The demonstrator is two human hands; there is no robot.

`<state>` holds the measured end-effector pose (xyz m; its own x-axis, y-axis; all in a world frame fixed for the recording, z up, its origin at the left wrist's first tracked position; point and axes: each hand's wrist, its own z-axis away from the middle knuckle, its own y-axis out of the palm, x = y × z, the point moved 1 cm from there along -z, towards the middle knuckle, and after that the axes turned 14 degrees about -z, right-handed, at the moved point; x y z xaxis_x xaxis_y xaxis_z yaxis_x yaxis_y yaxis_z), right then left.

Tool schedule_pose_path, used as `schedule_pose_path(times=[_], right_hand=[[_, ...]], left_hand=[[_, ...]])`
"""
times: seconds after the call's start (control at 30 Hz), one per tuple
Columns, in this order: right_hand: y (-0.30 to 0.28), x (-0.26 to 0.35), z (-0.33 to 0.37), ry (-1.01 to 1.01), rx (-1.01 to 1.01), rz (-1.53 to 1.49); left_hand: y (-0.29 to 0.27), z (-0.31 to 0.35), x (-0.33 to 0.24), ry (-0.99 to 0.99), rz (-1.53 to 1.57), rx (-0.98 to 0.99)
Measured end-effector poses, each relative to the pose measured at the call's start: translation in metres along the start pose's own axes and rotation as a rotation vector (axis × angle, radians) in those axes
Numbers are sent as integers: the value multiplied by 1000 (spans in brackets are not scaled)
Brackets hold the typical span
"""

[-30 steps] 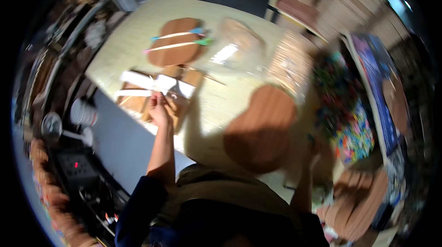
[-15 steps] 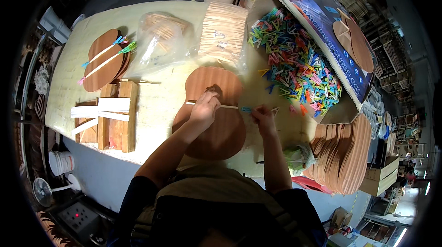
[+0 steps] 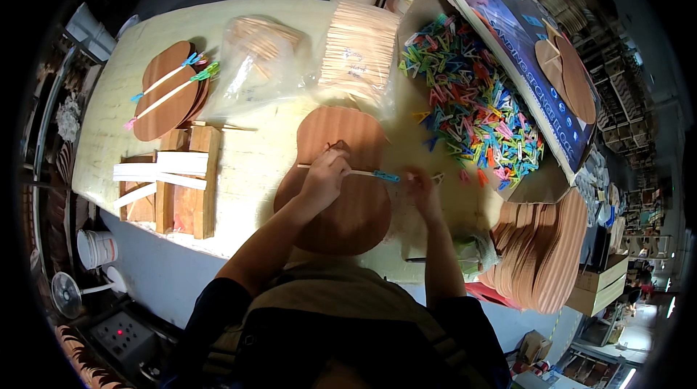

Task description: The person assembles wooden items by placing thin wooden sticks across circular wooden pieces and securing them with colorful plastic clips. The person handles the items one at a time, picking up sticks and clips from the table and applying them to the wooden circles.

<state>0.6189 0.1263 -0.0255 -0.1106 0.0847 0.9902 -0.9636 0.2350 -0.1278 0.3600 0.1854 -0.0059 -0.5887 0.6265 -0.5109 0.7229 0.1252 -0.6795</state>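
A guitar-shaped sheet of brown wood (image 3: 341, 222) lies flat on the table in front of me. Across its waist runs a thin pale wooden strip (image 3: 359, 172), and my left hand (image 3: 327, 177) pinches and presses this strip from above, fingers closed. A blue clothespin (image 3: 386, 176) grips the strip's right end at the sheet's edge. Just right of it, apart from the blue one, is my right hand (image 3: 425, 191), slightly blurred. Its fingers are curled, with a small pale clothespin (image 3: 438, 178) sticking out of them.
An open carton (image 3: 508, 189) of colourful clothespins stands at the right, with stacked wooden sheets (image 3: 541, 251) below it. Bundled strips (image 3: 356, 48) and a plastic bag (image 3: 258, 62) lie at the back. Clipped sheets (image 3: 163, 113) and a wooden stand (image 3: 207, 186) occupy the left.
The blue clothespin, before at my right fingertips, now sits on the strip's end. My right hand has let go of it and drawn slightly right and nearer to me.
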Motion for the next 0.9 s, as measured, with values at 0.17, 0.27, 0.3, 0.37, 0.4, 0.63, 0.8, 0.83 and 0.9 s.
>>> schedule_pose_path(times=[0.17, 0.27, 0.3, 0.37, 0.4, 0.63, 0.8, 0.83, 0.9], right_hand=[[-69, -11, -12, -627, 99, 947], [-59, -7, -32, -472, 29, 748], [-47, 0, -39, -307, -54, 670], [-3, 21, -61, -146, -167, 314], [21, 35, -68, -163, -75, 312], [174, 81, -96, -14, 450, 178], [172, 99, -97, -429, 735, 561], [174, 102, -96, -492, 725, 597], [187, 103, -94, -578, 666, 735]], left_hand=[[-2, 0, 1, -1, 31, -11], [-4, 1, 2, -4, 23, -13], [-4, 1, 3, -10, 28, -13], [-3, 3, 4, -11, 41, -14], [-2, 4, 5, -24, 51, -13], [1, 5, 7, -65, 77, 50], [-6, 4, 6, -47, 78, 94], [-6, 5, 7, -36, 76, 110], [-3, 8, 9, -89, 140, 95]])
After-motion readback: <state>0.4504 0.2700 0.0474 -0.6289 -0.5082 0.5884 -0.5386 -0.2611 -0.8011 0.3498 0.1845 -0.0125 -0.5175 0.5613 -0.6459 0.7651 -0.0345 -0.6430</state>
